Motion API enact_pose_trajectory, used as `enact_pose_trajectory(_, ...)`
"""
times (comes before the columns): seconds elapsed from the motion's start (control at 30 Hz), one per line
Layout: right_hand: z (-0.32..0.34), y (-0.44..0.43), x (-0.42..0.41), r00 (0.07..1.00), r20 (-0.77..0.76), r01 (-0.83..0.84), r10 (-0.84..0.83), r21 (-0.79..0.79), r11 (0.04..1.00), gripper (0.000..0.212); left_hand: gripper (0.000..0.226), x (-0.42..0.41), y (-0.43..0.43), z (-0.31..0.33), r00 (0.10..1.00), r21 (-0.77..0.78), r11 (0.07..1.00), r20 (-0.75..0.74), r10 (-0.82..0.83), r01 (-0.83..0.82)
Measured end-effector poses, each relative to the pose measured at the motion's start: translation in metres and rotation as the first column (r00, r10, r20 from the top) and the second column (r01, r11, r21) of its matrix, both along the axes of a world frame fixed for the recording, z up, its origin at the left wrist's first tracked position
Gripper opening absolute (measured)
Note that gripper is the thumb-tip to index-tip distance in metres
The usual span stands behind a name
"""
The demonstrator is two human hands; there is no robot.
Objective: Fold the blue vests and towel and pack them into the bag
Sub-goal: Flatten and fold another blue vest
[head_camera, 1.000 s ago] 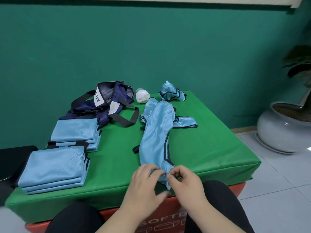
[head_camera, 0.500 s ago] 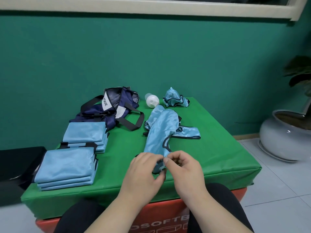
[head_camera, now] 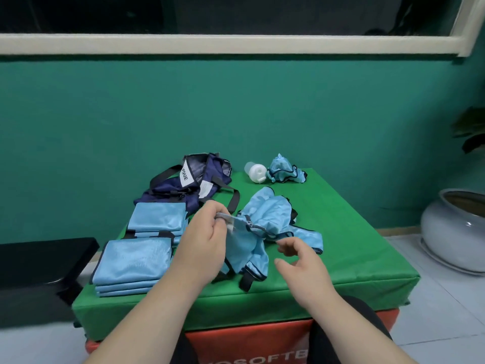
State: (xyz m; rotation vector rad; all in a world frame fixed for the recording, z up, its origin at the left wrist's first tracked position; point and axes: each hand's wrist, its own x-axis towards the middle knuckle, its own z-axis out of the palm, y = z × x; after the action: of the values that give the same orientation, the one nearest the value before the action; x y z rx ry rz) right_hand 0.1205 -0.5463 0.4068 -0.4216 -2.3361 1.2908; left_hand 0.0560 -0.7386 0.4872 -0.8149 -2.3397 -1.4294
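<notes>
Light-blue shiny fabric vest [head_camera: 265, 219] lies crumpled mid-worktop on the green padded worktop [head_camera: 354, 245], navy fabric bag [head_camera: 170, 190] at its 11 o'clock, its edge pinched in the left hand [head_camera: 204, 240] grip, right hand [head_camera: 301, 261] grip released at 5 o'clock.

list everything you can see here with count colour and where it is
mat: 1, green, on a red box
bag: 1, navy, mat's far left
near folded stack: 1, light blue, mat's front left
far folded stack: 1, light blue, before the bag
loose vest: 1, light blue, mat's middle
crumpled vest: 1, light blue, far edge
bottle: 1, white-capped, beside it
plant pot: 1, grey, floor right
left hand: pinches the loose vest
right hand: open, beside the loose vest
</notes>
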Motion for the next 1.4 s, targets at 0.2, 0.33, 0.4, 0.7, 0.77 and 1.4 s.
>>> enact_pose_trajectory(0.2, -0.027, 0.022, -0.016, 0.978, 0.200, -0.086, 0.055, 0.151, 0.985, 0.046, 0.016, -0.005, -0.014, 0.018, 0.993, 0.004, 0.994, 0.045, 0.112, -0.112)
enact_pose_trajectory(0.33, -0.044, 0.044, -0.039, 0.959, 0.284, -0.101, 0.015, 0.289, 0.952, 0.053, 0.015, -0.019, -0.021, 0.019, 0.982, -0.102, 0.977, 0.004, 0.191, -0.190)
enact_pose_trajectory(0.4, -0.053, 0.056, -0.052, 0.944, 0.329, -0.102, -0.015, 0.337, 0.936, 0.056, 0.016, -0.028, -0.025, 0.014, 0.980, -0.132, 0.971, -0.006, 0.201, -0.200)
enact_pose_trajectory(0.7, -0.081, 0.090, -0.110, 0.885, 0.436, -0.126, -0.164, 0.563, 0.817, 0.055, 0.016, -0.061, -0.033, -0.006, 0.970, -0.089, 0.966, -0.053, 0.239, -0.243)
enact_pose_trajectory(0.77, -0.086, 0.095, -0.117, 0.878, 0.438, -0.117, -0.193, 0.587, 0.801, 0.046, 0.016, -0.066, -0.035, -0.002, 0.960, -0.039, 0.961, -0.081, 0.270, -0.273)
enact_pose_trajectory(1.4, 0.104, 0.134, -0.095, 0.957, -0.161, 0.278, -0.241, 0.277, 0.920, 0.004, 0.020, -0.088, -0.052, 0.096, 0.897, 0.158, 0.925, -0.235, 0.375, -0.345)
